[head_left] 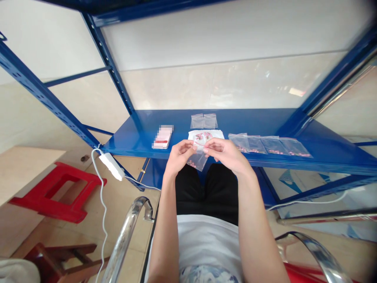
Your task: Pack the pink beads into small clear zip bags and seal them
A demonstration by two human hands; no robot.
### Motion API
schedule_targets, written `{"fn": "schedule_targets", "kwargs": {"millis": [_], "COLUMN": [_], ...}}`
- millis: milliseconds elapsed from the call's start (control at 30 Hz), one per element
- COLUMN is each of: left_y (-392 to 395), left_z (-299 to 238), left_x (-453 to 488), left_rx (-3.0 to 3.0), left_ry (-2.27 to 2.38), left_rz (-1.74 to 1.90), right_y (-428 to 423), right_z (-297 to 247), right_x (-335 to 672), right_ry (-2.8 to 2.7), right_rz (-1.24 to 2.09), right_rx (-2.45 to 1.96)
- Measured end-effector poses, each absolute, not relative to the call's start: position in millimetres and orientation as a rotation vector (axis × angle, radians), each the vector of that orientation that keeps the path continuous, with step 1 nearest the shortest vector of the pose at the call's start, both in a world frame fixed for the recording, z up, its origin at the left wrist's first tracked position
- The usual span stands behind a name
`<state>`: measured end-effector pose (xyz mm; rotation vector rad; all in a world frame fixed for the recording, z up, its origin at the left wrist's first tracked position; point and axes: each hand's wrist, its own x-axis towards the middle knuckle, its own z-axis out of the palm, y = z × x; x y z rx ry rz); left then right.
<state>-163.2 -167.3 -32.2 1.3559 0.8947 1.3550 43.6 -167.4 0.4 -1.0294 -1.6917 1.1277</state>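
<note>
Between my two hands hangs a small clear zip bag (198,160) with pink beads at its bottom. My left hand (183,152) pinches one end of its red-lined top edge, and my right hand (221,152) pinches the other end. Just behind the hands lies a white sheet (218,134) with pink and dark beads (204,136) on it, partly hidden by my fingers. To the right, several filled zip bags (275,145) lie in an overlapping row, each with pink beads near its lower edge.
Two clear bags (204,121) without visible beads lie behind the sheet. A white and red stack (162,137), partly blurred, sits left on the blue shelf (141,122). A white power strip (112,165) hangs by the left post; a red stool (61,192) stands on the floor.
</note>
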Motion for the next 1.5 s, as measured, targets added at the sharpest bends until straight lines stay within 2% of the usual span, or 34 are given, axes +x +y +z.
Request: {"fn": "schedule_targets", "kwargs": {"millis": [300, 733, 933, 1300, 1500], "left_y": [-171, -168, -167, -164, -164], "left_z": [-27, -28, -27, -31, -33], "left_x": [-160, -154, -152, -150, -144], "left_rx": [1.394, 1.464, 1.469, 1.532, 1.464], "left_ry": [0.913, 1.006, 1.018, 1.052, 1.048], "left_rz": [1.349, 1.391, 1.418, 1.401, 1.418], "right_y": [-182, -183, -185, -184, -185], "right_z": [-16, -20, -22, -23, -20], "right_x": [43, 46, 49, 51, 48], "right_ry": [-1.392, -1.268, -1.28, -1.366, -1.434], "right_rz": [1.123, 1.091, 1.196, 0.914, 1.019], "right_rx": [-0.989, -1.094, -1.092, -1.13, -1.105]}}
